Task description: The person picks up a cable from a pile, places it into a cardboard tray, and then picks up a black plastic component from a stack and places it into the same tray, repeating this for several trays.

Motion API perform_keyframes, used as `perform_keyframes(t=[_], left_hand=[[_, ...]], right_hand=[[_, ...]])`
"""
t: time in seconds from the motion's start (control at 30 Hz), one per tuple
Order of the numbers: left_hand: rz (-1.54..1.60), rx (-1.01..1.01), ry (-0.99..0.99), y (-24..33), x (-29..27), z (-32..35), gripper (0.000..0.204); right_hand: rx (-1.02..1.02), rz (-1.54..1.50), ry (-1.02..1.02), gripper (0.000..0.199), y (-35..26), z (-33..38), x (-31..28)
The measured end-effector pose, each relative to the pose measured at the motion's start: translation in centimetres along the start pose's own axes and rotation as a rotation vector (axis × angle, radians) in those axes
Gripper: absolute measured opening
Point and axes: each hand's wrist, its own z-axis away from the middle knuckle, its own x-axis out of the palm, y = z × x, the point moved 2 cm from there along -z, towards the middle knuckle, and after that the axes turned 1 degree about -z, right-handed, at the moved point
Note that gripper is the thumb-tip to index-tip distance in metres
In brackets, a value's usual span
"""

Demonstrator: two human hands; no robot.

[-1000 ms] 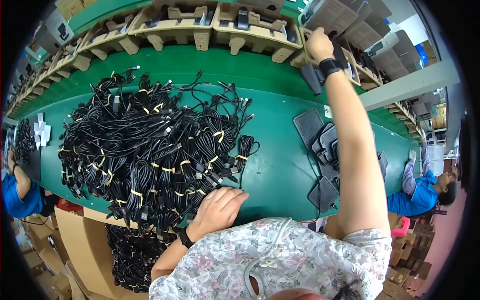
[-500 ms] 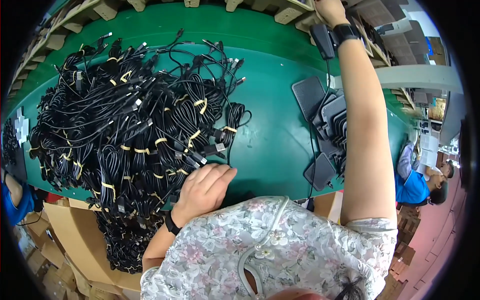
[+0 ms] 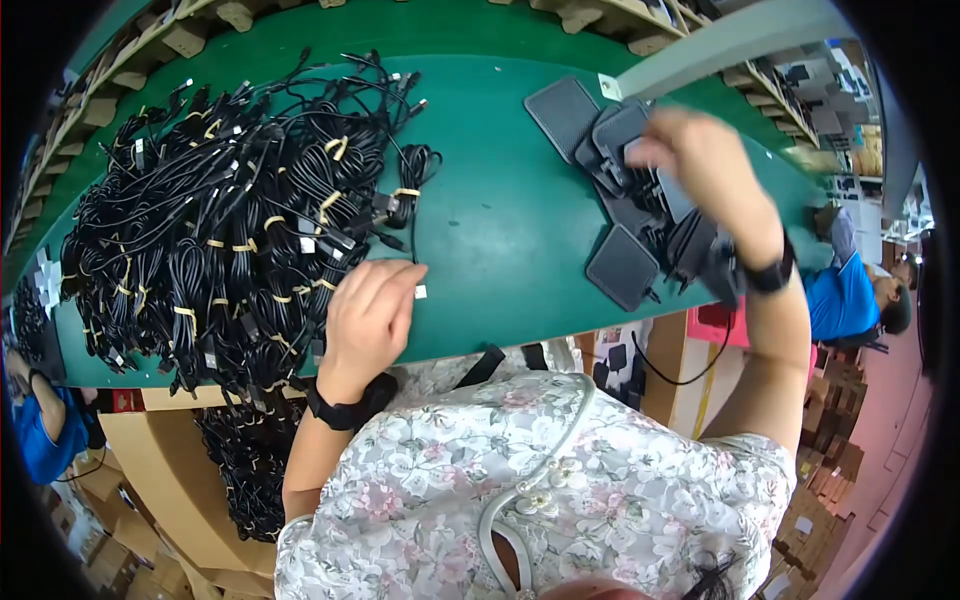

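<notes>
A worker's left hand (image 3: 368,322) rests flat, fingers loosely together, at the edge of a heap of black bundled cables with yellow ties (image 3: 215,235); the blurred right hand (image 3: 705,165) hovers over dark flat rectangular pads (image 3: 622,265), grip unclear. Picking one tied bundle cleanly likely avoids tangles.

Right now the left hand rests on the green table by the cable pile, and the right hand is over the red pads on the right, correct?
Not quite. The pads are dark grey, not red, as the head view shows. The rest holds: the left hand rests on the green table by the cable pile, and the right hand is over the pads.
</notes>
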Motion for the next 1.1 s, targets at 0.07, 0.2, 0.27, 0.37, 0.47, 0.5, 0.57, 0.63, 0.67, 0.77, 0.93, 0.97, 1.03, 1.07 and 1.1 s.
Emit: perform_keyframes(t=[0.07,0.2,0.27,0.37,0.47,0.5,0.57,0.63,0.67,0.77,0.93,0.97,1.03,1.07,1.1], left_hand=[[-0.034,-0.014,0.018,-0.4,0.0,0.2,0.023],[-0.063,0.003,0.032,0.6,0.5,-0.2,0.023],[-0.072,0.008,0.042,1.1,0.7,-0.4,0.023],[-0.009,-0.022,0.001,2.2,1.7,-0.1,0.024],[-0.056,0.000,-0.014,2.6,2.0,0.7,0.025],[-0.073,0.007,-0.022,2.7,2.2,1.0,0.025],[-0.080,0.007,-0.020,2.6,2.1,1.8,0.027],[-0.081,0.022,-0.033,2.4,2.0,2.3,0.029],[-0.091,0.010,-0.022,2.2,1.9,2.4,0.029],[-0.084,0.035,-0.047,1.6,2.1,2.7,0.029],[-0.047,0.045,-0.032,1.7,1.9,2.0,0.027],[-0.034,0.045,-0.040,1.7,1.9,1.8,0.026],[-0.014,0.037,-0.052,1.6,1.6,1.9,0.027],[-0.026,0.009,-0.044,1.4,1.7,2.2,0.027],[-0.019,0.004,-0.023,1.2,1.9,2.5,0.026]], right_hand=[[-0.010,0.015,-0.131,0.052,-2.2,4.7,2.2],[0.080,-0.011,-0.203,0.079,-4.9,11.2,6.8],[0.082,0.009,-0.188,0.078,-5.7,12.4,8.2],[0.060,0.042,-0.160,0.078,-6.0,12.7,8.8],[-0.118,0.001,-0.045,0.057,-5.3,12.7,8.3],[-0.128,0.004,-0.041,0.057,-5.1,12.0,7.8],[-0.089,-0.202,-0.113,0.046,-4.1,9.1,5.3],[-0.105,-0.330,0.005,0.035,-3.6,5.7,3.3],[-0.144,-0.356,0.163,0.028,-3.5,3.4,2.4],[-0.048,-0.557,0.587,0.024,-1.5,-5.5,0.3],[-0.043,-0.834,0.945,0.029,10.0,-21.9,-0.2],[-0.041,-0.983,0.960,0.025,11.7,-25.3,0.4],[-0.038,-1.292,0.972,0.017,12.7,-30.0,1.5],[-0.055,-1.312,0.948,0.017,11.9,-31.2,1.8],[0.074,-1.180,0.837,0.017,11.3,-32.3,2.3]])
